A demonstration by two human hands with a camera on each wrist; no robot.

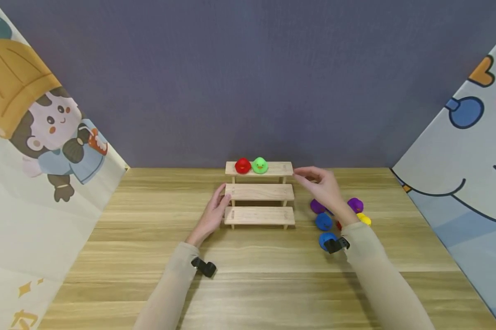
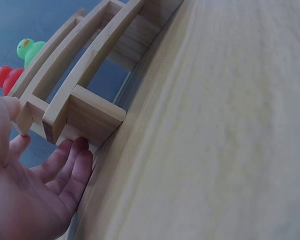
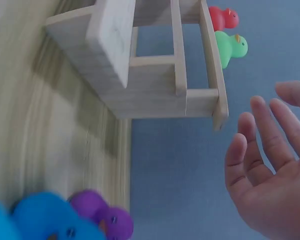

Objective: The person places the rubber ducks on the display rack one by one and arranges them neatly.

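A three-step wooden display stand stands against the back wall. On its top step sit a red rubber duck and, just right of it, a green rubber duck. My left hand holds the stand's left end; in the left wrist view its thumb and index finger are at a step's end, and the other fingers lie by the side panel. Near the right end of the top step hovers my right hand. In the right wrist view its fingers are spread, slightly bent, and hold nothing.
Right of the stand, partly under my right forearm, lie several more ducks: blue ones, purple ones, a yellow one and a mostly hidden red one. A dark wall closes the back of the wooden table; printed panels flank it.
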